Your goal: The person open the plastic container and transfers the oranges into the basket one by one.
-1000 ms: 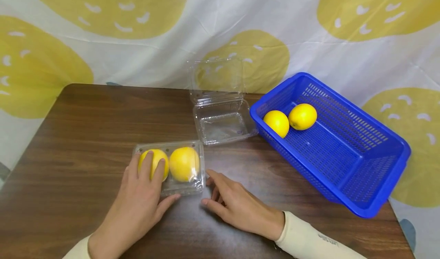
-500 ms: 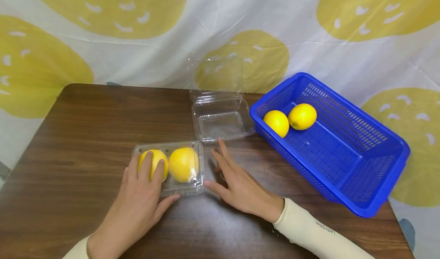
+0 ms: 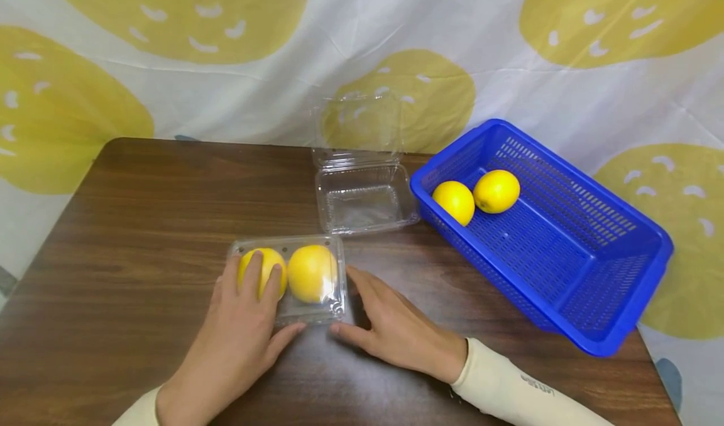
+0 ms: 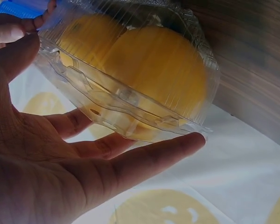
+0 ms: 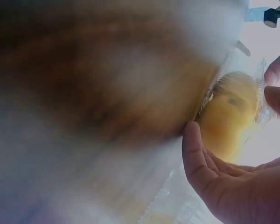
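A closed clear plastic clamshell box (image 3: 314, 313) lies on the table with two lemons (image 3: 312, 274) side by side inside. My left hand (image 3: 240, 325) holds its left half, fingers across the lid and thumb at the near edge. In the left wrist view, long fingers (image 4: 154, 156) lie along the lid's side. At the box's right end, my right hand (image 3: 401, 325) grips the corner, with fingers along the side and thumb at the near edge. The right wrist view has a fingertip (image 5: 192, 128) against the plastic, a lemon (image 5: 228, 116) behind it.
Behind the box stands a second clear clamshell (image 3: 362, 206), lid raised, nothing in it. A blue perforated basket (image 3: 543, 269) stands at the right with two lemons (image 3: 496, 191) in its far left part. A patterned cloth (image 3: 237, 99) hangs behind the wooden table (image 3: 141, 225).
The filled box and my left hand have shifted slightly right. My right hand reached forward with fingers spread near the second clamshell, then came back to the box's right end.
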`<move>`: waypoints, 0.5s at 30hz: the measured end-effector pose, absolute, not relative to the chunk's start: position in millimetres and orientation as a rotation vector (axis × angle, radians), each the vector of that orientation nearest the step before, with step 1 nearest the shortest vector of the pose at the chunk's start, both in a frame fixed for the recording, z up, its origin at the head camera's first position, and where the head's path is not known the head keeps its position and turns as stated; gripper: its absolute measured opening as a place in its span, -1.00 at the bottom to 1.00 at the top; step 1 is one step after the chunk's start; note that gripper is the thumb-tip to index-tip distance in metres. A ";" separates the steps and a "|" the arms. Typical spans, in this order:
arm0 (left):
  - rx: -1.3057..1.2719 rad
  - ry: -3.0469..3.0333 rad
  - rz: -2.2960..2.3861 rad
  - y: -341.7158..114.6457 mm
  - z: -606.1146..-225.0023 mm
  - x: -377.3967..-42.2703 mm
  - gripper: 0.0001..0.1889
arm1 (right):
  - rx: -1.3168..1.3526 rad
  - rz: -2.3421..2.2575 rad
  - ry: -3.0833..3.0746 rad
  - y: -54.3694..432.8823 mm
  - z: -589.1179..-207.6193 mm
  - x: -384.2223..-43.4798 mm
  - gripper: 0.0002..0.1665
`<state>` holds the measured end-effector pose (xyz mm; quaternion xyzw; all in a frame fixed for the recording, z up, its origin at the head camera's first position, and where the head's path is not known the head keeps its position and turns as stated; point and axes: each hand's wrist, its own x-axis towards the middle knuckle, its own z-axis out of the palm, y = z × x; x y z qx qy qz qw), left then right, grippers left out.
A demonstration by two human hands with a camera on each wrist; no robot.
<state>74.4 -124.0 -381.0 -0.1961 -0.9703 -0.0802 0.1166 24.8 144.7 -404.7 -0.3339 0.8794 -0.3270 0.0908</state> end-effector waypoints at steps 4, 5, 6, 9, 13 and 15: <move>-0.582 -2.825 -0.213 -117.8 -383.6 72.2 0.02 | -0.886 -1.143 2.520 146.2 -405.6 26.0 0.07; -0.581 -2.824 -0.213 -116.1 -384.1 71.7 0.02 | -0.860 -1.190 2.492 146.3 -406.1 26.4 0.08; -0.580 -2.825 -0.217 -114.5 -384.4 71.6 0.02 | -0.829 -1.227 2.470 146.4 -406.3 26.9 0.10; -0.579 -2.831 -0.227 -110.1 -384.1 70.6 0.02 | -0.738 -1.298 2.434 147.1 -407.8 29.2 0.13; -0.575 -2.853 -0.236 -105.1 -383.4 69.1 0.02 | -0.636 -1.397 2.376 149.0 -408.5 31.3 0.15; -0.577 -2.850 -0.235 -103.2 -383.1 67.9 0.02 | -0.600 -1.444 2.356 149.9 -408.3 31.3 0.14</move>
